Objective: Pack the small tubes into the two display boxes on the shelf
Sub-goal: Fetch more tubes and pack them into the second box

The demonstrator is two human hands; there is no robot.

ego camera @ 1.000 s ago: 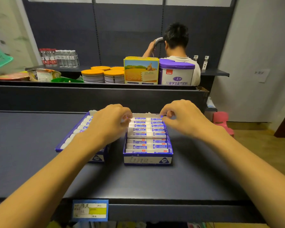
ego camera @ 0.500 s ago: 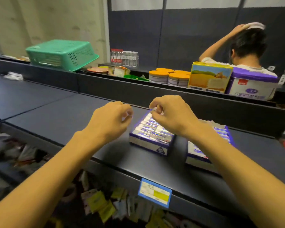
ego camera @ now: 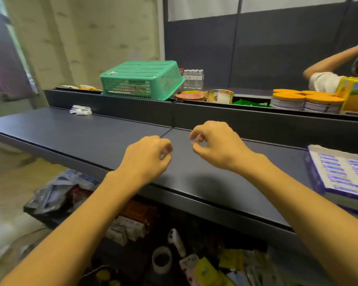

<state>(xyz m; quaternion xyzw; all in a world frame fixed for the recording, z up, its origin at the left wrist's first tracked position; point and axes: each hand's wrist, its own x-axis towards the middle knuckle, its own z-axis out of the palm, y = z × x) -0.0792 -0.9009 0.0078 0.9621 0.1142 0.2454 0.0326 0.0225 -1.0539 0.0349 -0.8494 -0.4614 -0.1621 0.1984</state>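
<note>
Illumination is soft, even and indoor, moderately bright; its source is not visible. The dark shelf (ego camera: 91,139) carries a diffuse sheen with no hard glare. A soft shadow lies on the shelf beneath the right hand (ego camera: 219,145). Motion blur smears the left margin, the floor and the clutter below the shelf. Wide-angle distortion bends the shelf edge and stretches both forearms toward the lower corners. The basket (ego camera: 142,80) is only moderately sharp.

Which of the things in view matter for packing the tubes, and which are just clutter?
Job:
loose small tubes at the shelf's far left
display box, far right, holding tubes
left hand and right hand, both empty

Clutter:
green basket
orange-lidded tins
water bottles
</note>
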